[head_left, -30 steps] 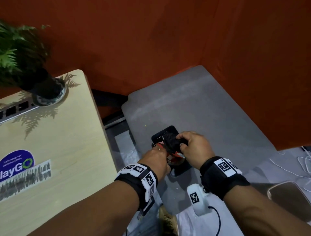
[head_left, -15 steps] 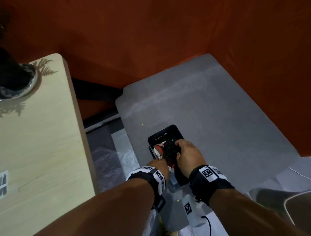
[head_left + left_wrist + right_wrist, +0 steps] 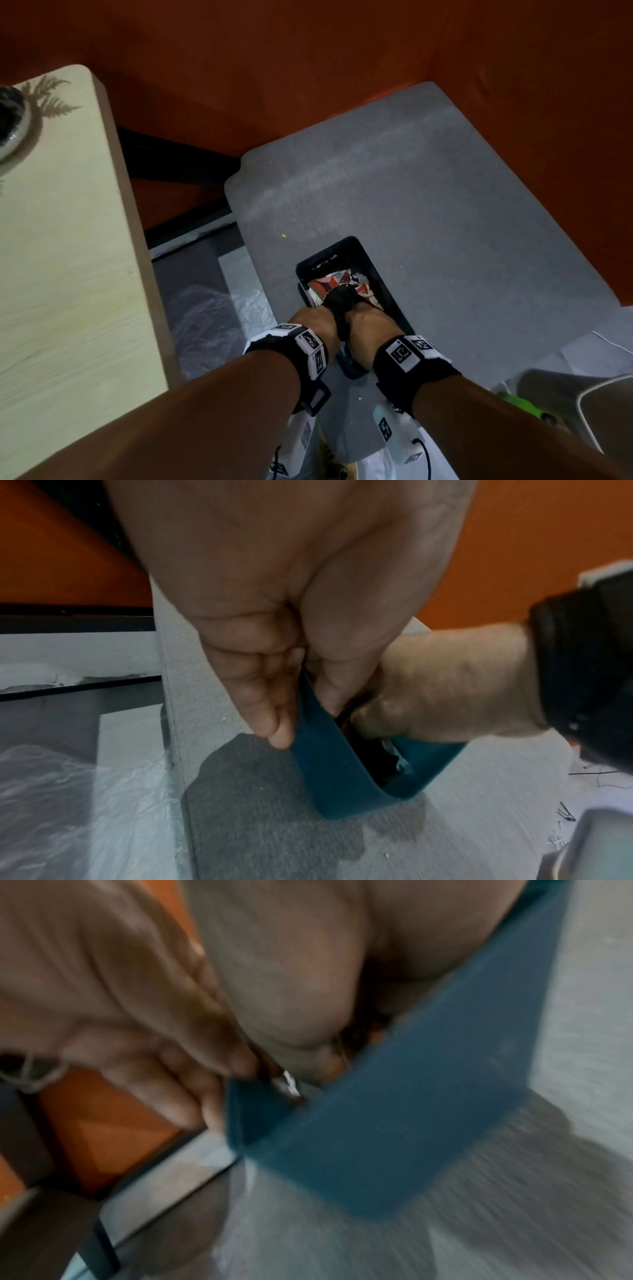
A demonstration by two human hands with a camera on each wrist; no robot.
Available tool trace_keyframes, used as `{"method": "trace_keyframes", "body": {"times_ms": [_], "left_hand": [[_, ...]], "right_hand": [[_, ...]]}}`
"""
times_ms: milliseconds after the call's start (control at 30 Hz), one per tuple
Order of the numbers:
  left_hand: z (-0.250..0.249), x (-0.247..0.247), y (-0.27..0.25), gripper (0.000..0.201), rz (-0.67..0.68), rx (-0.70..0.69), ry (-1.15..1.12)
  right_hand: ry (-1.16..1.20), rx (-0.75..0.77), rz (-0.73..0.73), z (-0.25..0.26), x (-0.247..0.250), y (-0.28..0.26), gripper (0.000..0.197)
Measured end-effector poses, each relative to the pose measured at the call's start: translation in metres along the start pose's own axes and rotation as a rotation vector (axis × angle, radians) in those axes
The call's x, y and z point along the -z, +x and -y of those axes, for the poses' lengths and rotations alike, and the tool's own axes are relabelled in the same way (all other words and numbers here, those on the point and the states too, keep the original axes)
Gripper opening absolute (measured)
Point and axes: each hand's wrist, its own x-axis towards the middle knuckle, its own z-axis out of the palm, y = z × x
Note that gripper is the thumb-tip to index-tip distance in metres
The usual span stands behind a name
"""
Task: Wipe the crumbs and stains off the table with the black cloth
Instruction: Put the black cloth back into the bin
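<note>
Orange walls, grey table (image 3: 428, 219) | dark tray (image 3: 383, 274) at near edge, scraps inside | black cloth (image 3: 342, 301) bunched over tray, gripped by right hand (image 3: 368, 330), fingers curled | left hand (image 3: 317, 325) pinches tray rim | crumbs (image 3: 283, 235) left at far left and near edge; wiping judged mostly done.

Beyond your fingers you see an orange wall (image 3: 308, 68) closing the corner. Left of your fingers stands a light wooden table (image 3: 61, 240), and pale crinkled floor covering (image 3: 239, 301) lies between.
</note>
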Motion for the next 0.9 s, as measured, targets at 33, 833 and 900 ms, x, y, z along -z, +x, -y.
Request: {"method": "trace_keyframes", "body": {"times_ms": [33, 833, 900], "left_hand": [[0.000, -0.002, 0.001, 0.036, -0.011, 0.003, 0.006], [-0.002, -0.001, -0.005, 0.026, -0.052, -0.013, 0.086], [-0.008, 0.004, -0.016, 0.027, -0.104, -0.007, 0.135]], "right_hand": [[-0.011, -0.008, 0.023, 0.000, 0.000, 0.002, 0.033], [-0.049, -0.019, 0.131, 0.006, 0.007, -0.008, 0.044], [-0.074, -0.014, 0.090, 0.012, 0.015, -0.015, 0.046]]}}
